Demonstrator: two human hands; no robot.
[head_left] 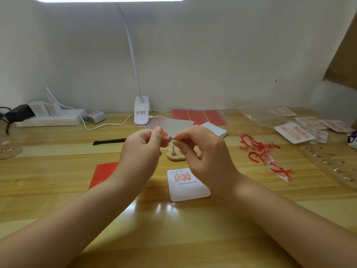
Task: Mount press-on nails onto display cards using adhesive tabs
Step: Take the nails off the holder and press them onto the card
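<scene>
My left hand [144, 147] and my right hand [201, 149] are raised together above the table, fingertips meeting. Between them they pinch a small metal nail stand [172, 138] with a pink press-on nail at its left end; the nail is mostly hidden by my left thumb. Below lies a white display card [188, 185] printed "Handmade Nail", with three pink nails in its top row. A small wooden base [174, 155] with another metal stand sits just behind my hands. A stack of red adhesive tab strips [102, 174] lies left of the card.
A clip lamp [141, 111] stands at the back centre, a power strip [50, 118] at back left. Red adhesive sheets [199, 116] and a stack of blank cards [214, 129] lie behind. Peeled red liners [258, 149], finished cards [293, 132] and a clear stand holder [328, 163] fill the right.
</scene>
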